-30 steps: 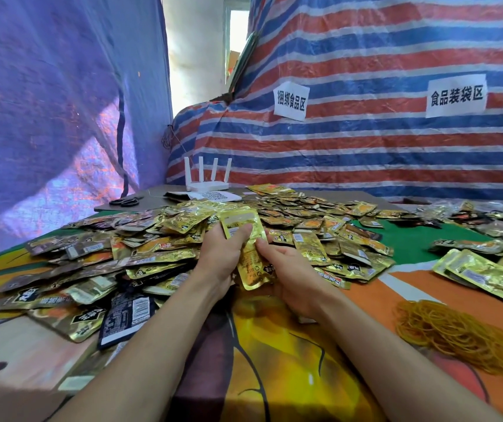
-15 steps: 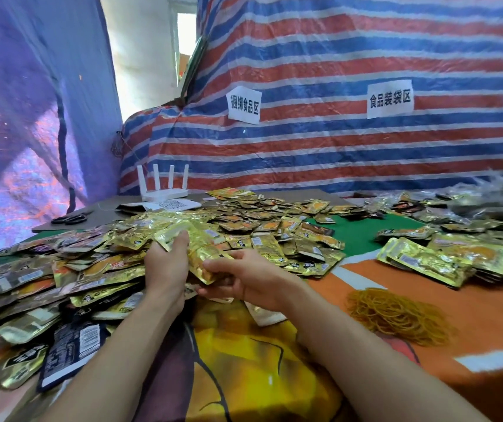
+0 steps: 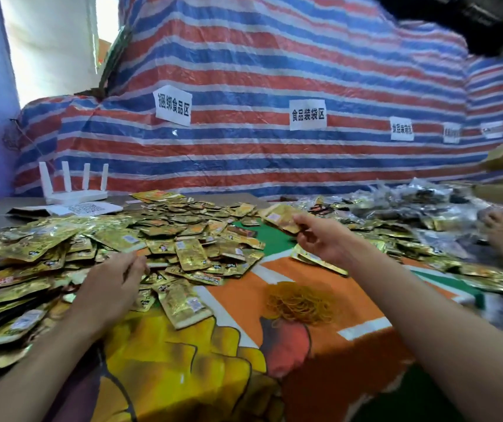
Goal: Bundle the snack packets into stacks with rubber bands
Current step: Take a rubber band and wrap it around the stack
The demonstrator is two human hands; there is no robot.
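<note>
Striped tarpaulin (image 3: pixel 244 56) hangs behind the tabletop (image 3: pixel 365 303). On it spreads a heap of golden snack packets (image 3: pixel 116 236), with rubber bands (image 3: pixel 302 303) piled near. The left hand (image 3: pixel 113 281) rests on the heap, fingers relaxed. The right hand (image 3: pixel 326 239) pinches several packets (image 3: pixel 280 217) above the tabletop.

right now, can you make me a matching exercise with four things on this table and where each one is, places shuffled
Things
1. white four-antenna router
2. heap of yellow rubber bands
3. held gold foil snack packets
4. left hand

Places
A. on the orange cloth patch
B. resting on the big pile of gold packets
C. far back left, by the striped tarp
D. pinched in the right hand

Pairs: 1-C, 2-A, 3-D, 4-B
</note>
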